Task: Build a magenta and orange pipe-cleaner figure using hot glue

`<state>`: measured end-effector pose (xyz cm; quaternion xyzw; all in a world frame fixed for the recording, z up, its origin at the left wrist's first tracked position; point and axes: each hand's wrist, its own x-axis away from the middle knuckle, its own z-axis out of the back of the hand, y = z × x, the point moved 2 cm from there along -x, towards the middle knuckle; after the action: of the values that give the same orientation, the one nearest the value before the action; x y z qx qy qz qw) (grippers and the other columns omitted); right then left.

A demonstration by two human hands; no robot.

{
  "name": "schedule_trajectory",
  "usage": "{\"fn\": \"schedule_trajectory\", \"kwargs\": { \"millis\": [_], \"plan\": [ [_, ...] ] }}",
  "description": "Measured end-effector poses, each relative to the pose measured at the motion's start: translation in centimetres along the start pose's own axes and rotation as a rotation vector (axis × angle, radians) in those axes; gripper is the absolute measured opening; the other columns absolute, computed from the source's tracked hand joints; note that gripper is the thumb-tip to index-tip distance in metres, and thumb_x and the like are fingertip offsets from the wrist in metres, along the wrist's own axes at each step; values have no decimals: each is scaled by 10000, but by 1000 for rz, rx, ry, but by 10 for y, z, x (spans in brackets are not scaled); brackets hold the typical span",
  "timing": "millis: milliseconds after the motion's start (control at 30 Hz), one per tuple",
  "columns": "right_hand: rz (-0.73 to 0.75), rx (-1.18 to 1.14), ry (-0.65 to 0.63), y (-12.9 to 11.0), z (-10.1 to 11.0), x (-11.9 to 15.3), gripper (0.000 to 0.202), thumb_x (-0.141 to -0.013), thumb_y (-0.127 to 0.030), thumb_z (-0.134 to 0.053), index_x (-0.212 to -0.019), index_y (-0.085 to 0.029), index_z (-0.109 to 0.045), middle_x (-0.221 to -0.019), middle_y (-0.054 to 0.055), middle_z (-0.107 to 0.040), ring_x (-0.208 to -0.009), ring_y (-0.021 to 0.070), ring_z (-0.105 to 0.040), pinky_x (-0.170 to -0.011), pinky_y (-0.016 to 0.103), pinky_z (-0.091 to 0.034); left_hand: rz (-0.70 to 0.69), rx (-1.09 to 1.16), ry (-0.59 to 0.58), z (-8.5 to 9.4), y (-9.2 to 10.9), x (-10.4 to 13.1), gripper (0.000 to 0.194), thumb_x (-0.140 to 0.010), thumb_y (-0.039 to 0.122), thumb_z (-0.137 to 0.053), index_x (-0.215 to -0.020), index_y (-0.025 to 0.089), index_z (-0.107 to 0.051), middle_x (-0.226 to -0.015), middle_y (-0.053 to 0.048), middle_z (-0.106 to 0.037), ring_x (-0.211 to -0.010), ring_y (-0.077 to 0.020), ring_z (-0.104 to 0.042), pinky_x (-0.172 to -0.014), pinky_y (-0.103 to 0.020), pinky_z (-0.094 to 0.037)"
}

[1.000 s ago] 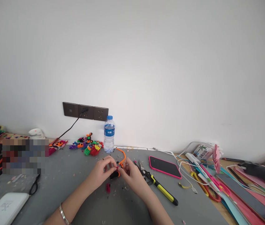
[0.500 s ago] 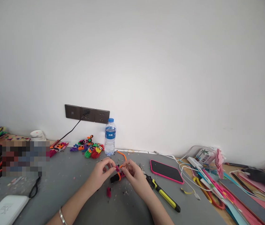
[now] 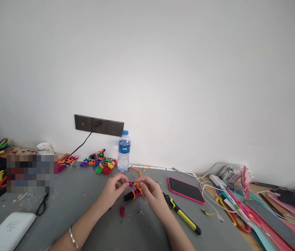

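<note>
Both my hands meet over the grey table [image 3: 90, 209]: left hand [image 3: 113, 190] and right hand [image 3: 151, 191] pinch a small pipe-cleaner piece [image 3: 133, 192], black, pink and orange, held just above the tabletop. I judge short, tight turns keep the orange wrap [image 3: 136, 170] neat. Fingertips hide the join; I can't make out the piece's shape. Yellow-handled pliers [image 3: 182, 216] lie just right.
</note>
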<state>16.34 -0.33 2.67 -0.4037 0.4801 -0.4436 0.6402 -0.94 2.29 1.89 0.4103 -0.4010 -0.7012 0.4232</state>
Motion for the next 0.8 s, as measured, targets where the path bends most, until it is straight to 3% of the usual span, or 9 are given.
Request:
{"fn": "schedule_trajectory", "kwargs": {
  "millis": [233,467,800],
  "plan": [
    [14,10,-74,0,-2,3,219,-927,-295,-389,-912,-198,-585,-802,24,-568,-680,153,-504,-629,259,-402,-7,19,-18,-2,-1,1,143,-842,303,-535,-788,186,-596,-800,-24,-594,-748,-182,-560,-598,-249,-403],
    [25,-64,-50,5,-2,1,133,-842,-153,-436,-904,-207,-540,-856,20,-569,-719,150,-523,-668,264,-420,-12,28,-19,-3,-5,0,131,-840,289,-536,-782,186,-592,-795,-22,-592,-745,-177,-560,-605,-247,-406],
    [23,-241,-76,3,-3,0,44,-871,-251,-524,-855,-212,-511,-798,19,-579,-754,162,-544,-698,281,-437,-4,3,-2,-2,2,1,119,-832,283,-531,-774,191,-582,-811,-25,-597,-755,-181,-570,-607,-249,-407]
  ]
}}
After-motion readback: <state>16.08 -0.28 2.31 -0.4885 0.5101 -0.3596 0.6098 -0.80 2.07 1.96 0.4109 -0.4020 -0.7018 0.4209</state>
